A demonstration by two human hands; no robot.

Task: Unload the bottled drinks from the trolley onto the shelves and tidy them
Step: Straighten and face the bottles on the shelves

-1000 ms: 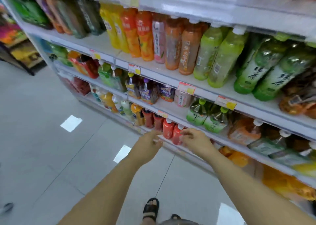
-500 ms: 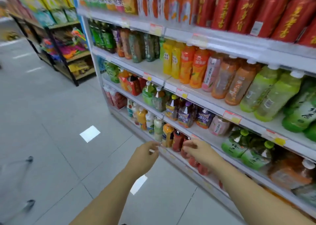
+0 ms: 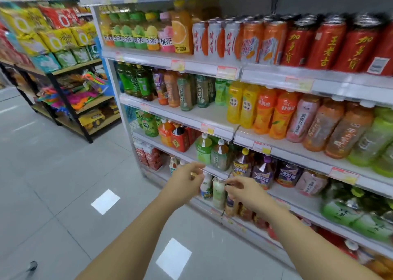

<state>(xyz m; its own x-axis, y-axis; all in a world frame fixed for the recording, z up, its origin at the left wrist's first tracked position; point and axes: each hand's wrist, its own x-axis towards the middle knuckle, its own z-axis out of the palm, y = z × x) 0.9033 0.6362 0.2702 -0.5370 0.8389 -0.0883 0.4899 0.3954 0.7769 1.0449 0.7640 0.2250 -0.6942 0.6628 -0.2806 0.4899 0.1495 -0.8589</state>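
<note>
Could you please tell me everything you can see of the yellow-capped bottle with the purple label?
The yellow-capped bottle looks like clear plastic holding a dark drink, with a tapering neck and a purple label printed in yellow. It stands upright on a white shelf, at the left end of a row of purple-labelled bottles, beside a green-labelled bottle. The right hand is below it, not touching.

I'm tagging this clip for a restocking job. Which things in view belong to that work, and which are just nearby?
Job in hand: left hand, right hand, pale bottle between them, green bottles above, drinks shelf.

Just nearby: snack bags, toys on the side rack, red cans higher up, floor.
</note>
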